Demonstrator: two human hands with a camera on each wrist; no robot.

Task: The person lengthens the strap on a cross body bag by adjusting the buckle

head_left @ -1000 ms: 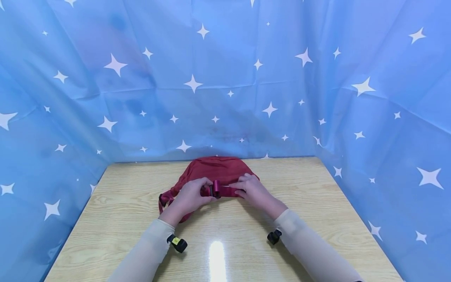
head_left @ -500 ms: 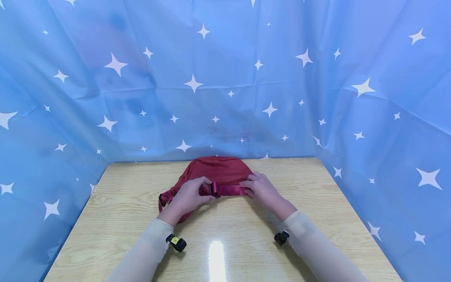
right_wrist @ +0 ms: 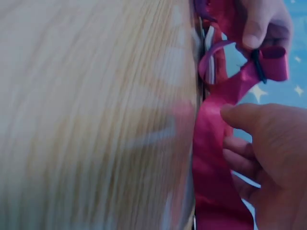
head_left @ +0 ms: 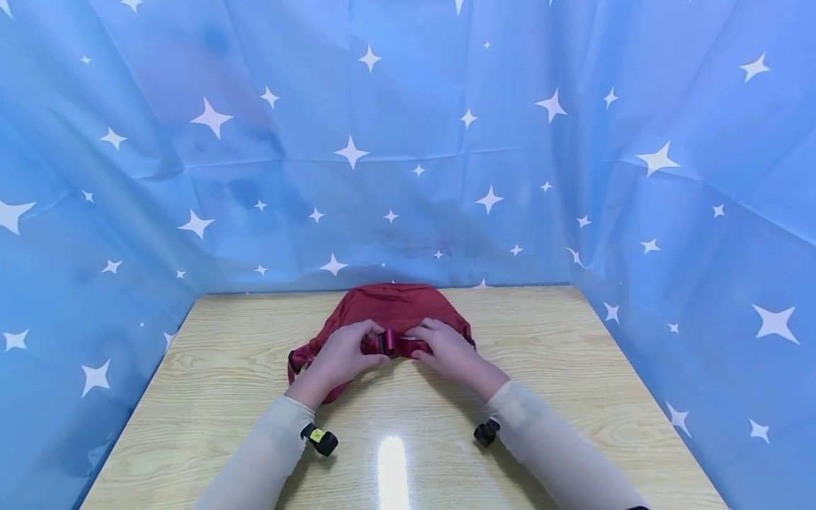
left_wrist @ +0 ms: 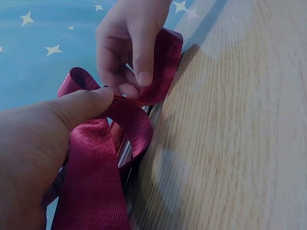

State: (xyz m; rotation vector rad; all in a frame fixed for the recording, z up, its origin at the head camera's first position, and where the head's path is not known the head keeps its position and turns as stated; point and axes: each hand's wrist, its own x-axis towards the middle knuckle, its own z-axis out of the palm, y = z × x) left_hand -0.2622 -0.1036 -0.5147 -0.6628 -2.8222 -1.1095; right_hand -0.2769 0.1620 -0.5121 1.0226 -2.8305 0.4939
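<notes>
A dark red waist bag (head_left: 398,304) lies at the back of the table, its webbing strap (right_wrist: 211,153) running along the near side. My left hand (head_left: 341,352) pinches the strap between thumb and fingers beside a black slider buckle (right_wrist: 259,67), where the webbing makes a small loop (left_wrist: 79,81). A second, larger loop hangs beneath the left thumb in the left wrist view. Just to the right, my right hand (head_left: 452,352) holds the strap with thumb in front and fingers curled behind it. Both hands cover parts of the strap and the bag's front.
The bag rests on a light wood-grain table (head_left: 542,340) that ends at a blue curtain (head_left: 408,177) with white stars, hung at the back and both sides. A black clasp end (head_left: 295,361) of the bag shows on the left.
The right hand first slid rightward along the strap, baring more webbing, then came back left close to the buckle. The left hand stayed nearly in place, still holding the strap.
</notes>
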